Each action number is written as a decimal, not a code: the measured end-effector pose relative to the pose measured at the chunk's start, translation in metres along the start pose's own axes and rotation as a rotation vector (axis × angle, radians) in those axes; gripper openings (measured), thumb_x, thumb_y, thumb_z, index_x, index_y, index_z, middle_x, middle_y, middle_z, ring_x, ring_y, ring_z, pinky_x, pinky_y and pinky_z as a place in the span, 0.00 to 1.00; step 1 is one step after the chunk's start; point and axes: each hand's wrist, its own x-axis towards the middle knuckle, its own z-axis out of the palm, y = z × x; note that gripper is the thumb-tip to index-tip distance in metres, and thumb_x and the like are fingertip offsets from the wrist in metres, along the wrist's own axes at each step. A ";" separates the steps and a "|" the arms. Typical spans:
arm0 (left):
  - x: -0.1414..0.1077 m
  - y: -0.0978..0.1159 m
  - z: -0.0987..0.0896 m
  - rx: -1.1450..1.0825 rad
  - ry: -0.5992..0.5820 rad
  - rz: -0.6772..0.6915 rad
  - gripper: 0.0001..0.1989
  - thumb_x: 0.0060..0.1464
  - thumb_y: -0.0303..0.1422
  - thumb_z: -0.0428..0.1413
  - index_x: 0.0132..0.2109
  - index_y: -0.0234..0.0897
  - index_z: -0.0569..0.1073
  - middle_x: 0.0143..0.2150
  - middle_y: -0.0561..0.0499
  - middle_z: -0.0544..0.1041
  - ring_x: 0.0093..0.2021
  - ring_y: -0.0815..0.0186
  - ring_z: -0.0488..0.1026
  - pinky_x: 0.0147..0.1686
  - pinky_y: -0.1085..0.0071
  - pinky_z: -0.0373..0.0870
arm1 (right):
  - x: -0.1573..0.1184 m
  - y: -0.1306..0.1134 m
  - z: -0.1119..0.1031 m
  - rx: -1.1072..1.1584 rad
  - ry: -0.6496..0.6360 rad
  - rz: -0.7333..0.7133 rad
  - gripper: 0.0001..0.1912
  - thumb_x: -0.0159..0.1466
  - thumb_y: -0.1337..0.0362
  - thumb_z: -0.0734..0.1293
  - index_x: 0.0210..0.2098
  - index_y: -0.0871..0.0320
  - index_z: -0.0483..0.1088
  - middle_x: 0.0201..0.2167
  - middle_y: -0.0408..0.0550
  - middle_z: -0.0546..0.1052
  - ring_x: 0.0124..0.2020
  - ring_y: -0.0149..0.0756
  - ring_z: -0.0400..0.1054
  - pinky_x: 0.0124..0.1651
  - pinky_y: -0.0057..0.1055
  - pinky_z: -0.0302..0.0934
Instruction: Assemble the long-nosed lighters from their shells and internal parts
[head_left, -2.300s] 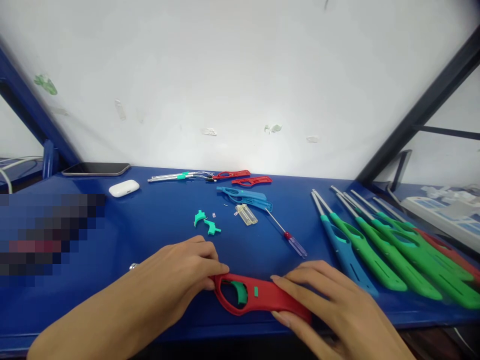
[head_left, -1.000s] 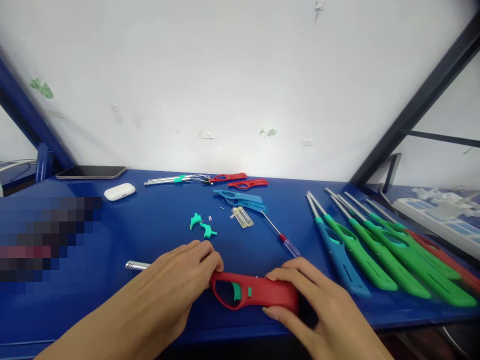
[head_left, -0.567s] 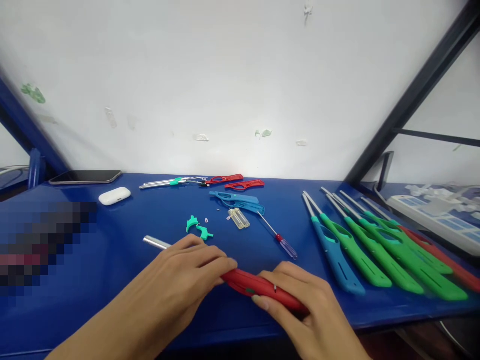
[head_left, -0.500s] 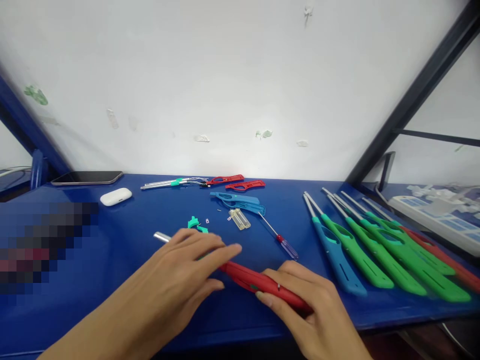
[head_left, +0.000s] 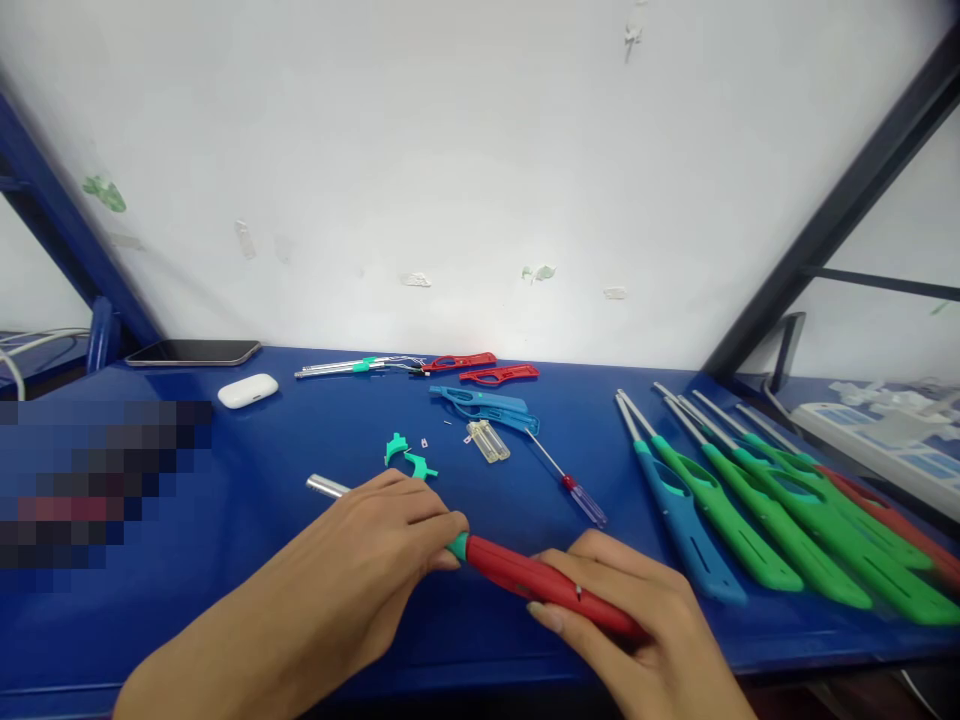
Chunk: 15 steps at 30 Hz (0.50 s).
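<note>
A red lighter [head_left: 517, 572] with a metal tube and a green collar lies slantwise between my hands. My left hand [head_left: 375, 550] is closed round its tube end, and the tube tip sticks out to the left. My right hand [head_left: 626, 610] grips the red handle, with the thumb below and the fingers on top. Behind my left hand lie two green trigger pieces [head_left: 421, 466]. Farther back are blue shell halves [head_left: 487, 405], clear fuel tanks [head_left: 488, 441] and a screwdriver [head_left: 583, 500] with a purple handle.
Several green, blue and red lighters [head_left: 742, 520] lie at the right. Red shell halves [head_left: 499, 374] and metal tubes [head_left: 337, 367] with wires are near the wall. A white case [head_left: 248, 391] and a phone [head_left: 193, 352] lie at the left; a power strip [head_left: 885, 440] is far right.
My left hand has closed round the tube end, its fingers drawn together and the green collar now showing. The whole view has shifted slightly.
</note>
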 end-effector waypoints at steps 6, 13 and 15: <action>0.002 0.008 0.000 -0.026 0.052 0.008 0.18 0.65 0.17 0.50 0.48 0.45 0.77 0.43 0.53 0.82 0.44 0.63 0.80 0.49 0.68 0.75 | -0.004 0.004 -0.001 -0.019 0.032 -0.013 0.10 0.73 0.55 0.70 0.39 0.49 0.82 0.31 0.42 0.75 0.30 0.32 0.71 0.34 0.24 0.68; 0.002 0.017 -0.001 -0.008 0.161 0.054 0.21 0.60 0.14 0.47 0.46 0.45 0.74 0.49 0.53 0.83 0.51 0.64 0.79 0.52 0.69 0.73 | -0.009 0.010 -0.006 -0.138 0.040 -0.114 0.12 0.71 0.56 0.72 0.49 0.51 0.84 0.34 0.48 0.80 0.32 0.38 0.77 0.36 0.28 0.75; 0.003 0.017 -0.001 -0.013 0.131 0.036 0.22 0.62 0.14 0.47 0.48 0.44 0.74 0.50 0.52 0.83 0.50 0.64 0.80 0.52 0.67 0.73 | -0.006 0.007 -0.006 -0.130 0.039 -0.149 0.09 0.71 0.59 0.71 0.48 0.50 0.84 0.33 0.46 0.80 0.30 0.35 0.77 0.36 0.25 0.75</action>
